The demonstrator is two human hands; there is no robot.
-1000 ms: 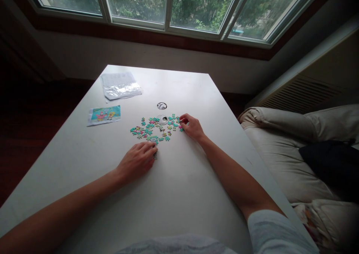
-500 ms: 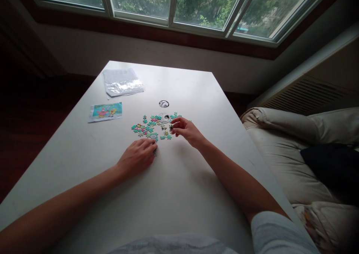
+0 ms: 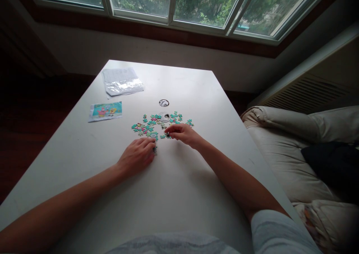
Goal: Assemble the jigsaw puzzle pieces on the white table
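Observation:
Many small jigsaw pieces [image 3: 150,123], mostly turquoise with some pink and yellow, lie loose on the white table [image 3: 179,194]. My left hand [image 3: 137,152] rests on the table at the near side of the pile. Its fingers are bent together against a few jigsaw pieces [image 3: 155,148], partly hidden beneath the fingertips. My right hand [image 3: 183,133] hovers low over the pile's right part, thumb and fingers pinching a small dark jigsaw piece [image 3: 167,135]. Other loose pieces [image 3: 190,123] lie just beyond that hand.
A round silvery disc with a hole [image 3: 164,117] lies among the pieces, and a dark-rimmed oval disc [image 3: 164,103] behind it. To the left are a cartoon picture sheet [image 3: 106,111] and a clear plastic bag with papers [image 3: 123,82]. A pale sofa [image 3: 280,157] stands right of the table.
My right hand has moved a little left and nearer, bringing its jigsaw piece toward my left hand and uncovering pieces on the right. My left hand has barely shifted.

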